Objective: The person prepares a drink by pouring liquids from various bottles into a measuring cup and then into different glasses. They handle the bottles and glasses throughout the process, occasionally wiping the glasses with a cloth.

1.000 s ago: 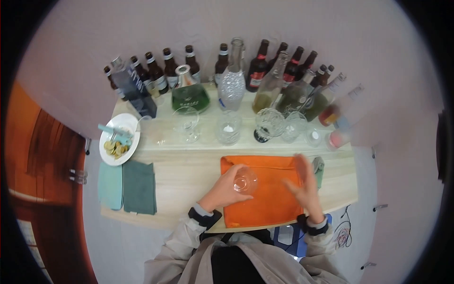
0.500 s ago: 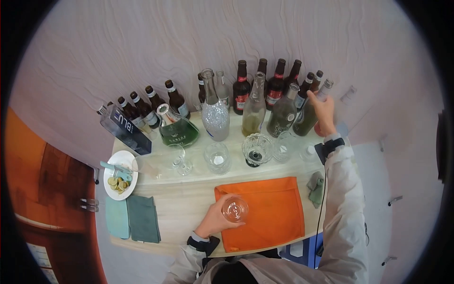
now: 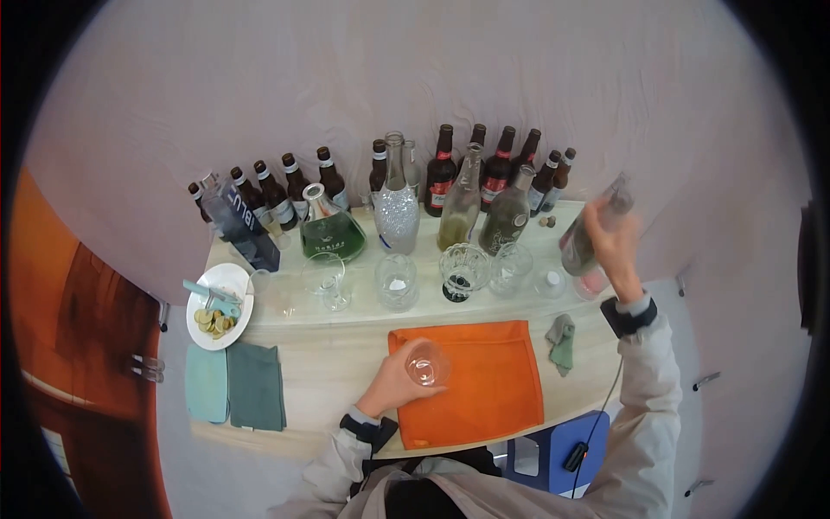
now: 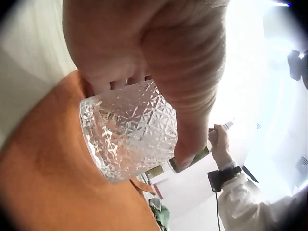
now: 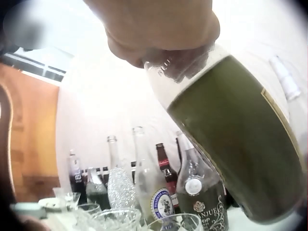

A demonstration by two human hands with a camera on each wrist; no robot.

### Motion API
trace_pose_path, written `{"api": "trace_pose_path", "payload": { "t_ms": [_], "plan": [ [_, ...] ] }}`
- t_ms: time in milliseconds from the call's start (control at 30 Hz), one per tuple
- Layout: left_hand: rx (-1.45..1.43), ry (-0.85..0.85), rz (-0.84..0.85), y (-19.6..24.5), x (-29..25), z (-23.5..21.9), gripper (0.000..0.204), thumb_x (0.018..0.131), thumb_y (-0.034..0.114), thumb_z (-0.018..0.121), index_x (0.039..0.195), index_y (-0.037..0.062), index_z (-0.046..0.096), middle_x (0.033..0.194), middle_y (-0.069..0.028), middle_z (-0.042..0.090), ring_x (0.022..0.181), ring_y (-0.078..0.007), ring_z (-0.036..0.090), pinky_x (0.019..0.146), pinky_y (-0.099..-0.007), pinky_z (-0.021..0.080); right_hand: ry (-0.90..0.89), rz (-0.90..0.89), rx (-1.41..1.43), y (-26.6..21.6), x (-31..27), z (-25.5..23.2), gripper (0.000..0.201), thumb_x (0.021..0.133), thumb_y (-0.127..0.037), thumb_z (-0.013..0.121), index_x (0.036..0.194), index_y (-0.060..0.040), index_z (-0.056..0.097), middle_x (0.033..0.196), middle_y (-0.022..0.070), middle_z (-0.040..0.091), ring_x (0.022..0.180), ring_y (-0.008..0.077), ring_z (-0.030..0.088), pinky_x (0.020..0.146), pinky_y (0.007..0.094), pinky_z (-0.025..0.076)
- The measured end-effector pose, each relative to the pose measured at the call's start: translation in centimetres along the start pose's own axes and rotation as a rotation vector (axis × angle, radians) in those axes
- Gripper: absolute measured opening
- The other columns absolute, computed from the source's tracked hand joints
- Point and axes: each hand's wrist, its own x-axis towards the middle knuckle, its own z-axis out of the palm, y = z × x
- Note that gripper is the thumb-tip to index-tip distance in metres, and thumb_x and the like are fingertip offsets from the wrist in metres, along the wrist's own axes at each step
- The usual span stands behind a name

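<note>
My left hand (image 3: 395, 381) curls round a clear glass (image 3: 428, 365) above the orange cloth (image 3: 484, 381). In the left wrist view the glass (image 4: 132, 130) shows a cut diamond pattern and is tilted, with the thumb along its side. At the right end of the table my right hand (image 3: 616, 246) grips a bottle (image 3: 577, 249) by its neck. The right wrist view shows that bottle (image 5: 236, 134) tilted, with dark green contents, and the fingers of my right hand (image 5: 163, 29) wrapped round its upper part.
Several bottles (image 3: 398, 216) line the back. Before them stand glasses, among them a black-based one (image 3: 458, 285). On the left are a plate (image 3: 245, 320) with sliced fruit and folded green cloths (image 3: 257, 389). A crumpled grey-green cloth (image 3: 562, 346) lies right of the orange one.
My right hand has moved from over the orange cloth to the bottles at the back right, taken one by the neck and lifted it away from the row. My left hand still holds the glass.
</note>
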Motion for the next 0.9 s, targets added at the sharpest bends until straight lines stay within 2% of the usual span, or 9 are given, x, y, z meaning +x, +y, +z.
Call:
{"api": "trace_pose_path", "payload": {
  "t_ms": [100, 167, 233, 267, 333, 400, 433, 500, 900],
  "plan": [
    [-0.120, 0.013, 0.090, 2.0, 0.9, 0.2, 0.086, 0.070, 0.012, 0.097, 0.141, -0.0009, 0.051, 0.131, -0.0096, 0.064, 0.123, -0.0176, 0.062, 0.107, -0.0324, 0.051, -0.263, -0.236, -0.075, -5.6, -3.6, -1.7, 0.015, 0.085, -0.009, 0.076, 0.090, -0.0014, 0.064, 0.075, 0.0148, 0.067, 0.064, 0.0287, 0.065, 0.064, 0.0357, 0.052],
    [-0.103, 0.023, 0.158, 4.4, 1.3, 0.2, 0.086, 0.070, 0.013, 0.097, 0.141, -0.0007, 0.051, 0.131, -0.0098, 0.064, 0.123, -0.0179, 0.062, 0.107, -0.0330, 0.050, -0.401, -0.399, -0.098, -6.3, -6.1, -1.8, 0.019, 0.078, -0.007, 0.076, 0.090, -0.0035, 0.062, 0.075, 0.0157, 0.064, 0.067, 0.0378, 0.063, 0.062, 0.0416, 0.052],
    [-0.086, 0.029, 0.228, 6.7, 1.3, 0.4, 0.086, 0.070, 0.015, 0.097, 0.142, -0.0004, 0.051, 0.131, -0.0099, 0.064, 0.123, -0.0181, 0.062, 0.107, -0.0336, 0.050, -0.570, -0.505, -0.142, -8.4, -8.2, -2.1, 0.023, 0.073, -0.007, 0.077, 0.089, -0.0054, 0.061, 0.073, 0.0147, 0.061, 0.069, 0.0364, 0.064, 0.062, 0.0466, 0.049],
    [-0.053, 0.036, 0.261, 7.6, 1.2, 0.5, 0.087, 0.070, 0.016, 0.097, 0.142, -0.0002, 0.051, 0.131, -0.0104, 0.063, 0.123, -0.0187, 0.062, 0.107, -0.0341, 0.050, -0.576, -0.518, -0.147, -9.0, -9.0, -2.1, 0.023, 0.073, -0.007, 0.077, 0.089, -0.0054, 0.061, 0.073, 0.0147, 0.061, 0.069, 0.0364, 0.064, 0.062, 0.0466, 0.049],
    [-0.027, 0.049, 0.295, 8.8, 0.8, 0.9, 0.087, 0.071, 0.018, 0.097, 0.142, 0.0000, 0.051, 0.131, -0.0109, 0.063, 0.123, -0.0192, 0.062, 0.106, -0.0347, 0.050, -0.733, -0.460, -0.198, -10.0, -10.4, -1.9, 0.026, 0.069, -0.007, 0.077, 0.088, -0.0057, 0.059, 0.074, 0.0132, 0.061, 0.067, 0.0357, 0.062, 0.063, 0.0455, 0.049],
    [-0.053, 0.014, 0.322, 9.4, 0.4, 1.2, 0.090, 0.069, 0.026, 0.097, 0.142, 0.0003, 0.051, 0.130, -0.0169, 0.062, 0.122, -0.0297, 0.063, 0.104, -0.0393, 0.050, -0.781, -0.514, -0.240, -10.8, -11.3, -1.6, 0.028, 0.069, -0.007, 0.077, 0.089, -0.0059, 0.058, 0.074, 0.0130, 0.061, 0.069, 0.0356, 0.063, 0.064, 0.0456, 0.050],
    [-0.060, 0.020, 0.324, 9.4, 0.2, 1.3, 0.090, 0.069, 0.026, 0.097, 0.142, 0.0003, 0.051, 0.130, -0.0169, 0.062, 0.122, -0.0297, 0.063, 0.104, -0.0393, 0.050, -0.822, -0.562, -0.280, -11.1, -11.6, -1.6, 0.030, 0.068, -0.007, 0.076, 0.090, -0.0062, 0.056, 0.075, 0.0129, 0.061, 0.070, 0.0355, 0.063, 0.065, 0.0457, 0.051],
    [-0.040, 0.011, 0.361, 9.3, -0.1, 1.6, 0.087, 0.071, 0.021, 0.096, 0.142, 0.0007, 0.051, 0.129, -0.0127, 0.064, 0.121, -0.0224, 0.064, 0.103, -0.0359, 0.051, -0.845, -0.584, -0.325, -11.7, -11.8, -1.7, 0.031, 0.067, -0.007, 0.076, 0.090, -0.0061, 0.055, 0.075, 0.0127, 0.061, 0.071, 0.0354, 0.063, 0.066, 0.0453, 0.052],
    [-0.035, 0.029, 0.386, 8.4, -0.3, 1.9, 0.082, 0.069, 0.020, 0.096, 0.137, 0.0024, 0.053, 0.125, -0.0124, 0.064, 0.118, -0.0269, 0.064, 0.102, -0.0390, 0.050, -0.903, -0.696, -0.513, -12.8, -11.6, -1.3, 0.033, 0.070, -0.011, 0.077, 0.093, -0.0076, 0.054, 0.078, 0.0105, 0.061, 0.074, 0.0321, 0.064, 0.074, 0.0419, 0.052]
  ]
}}
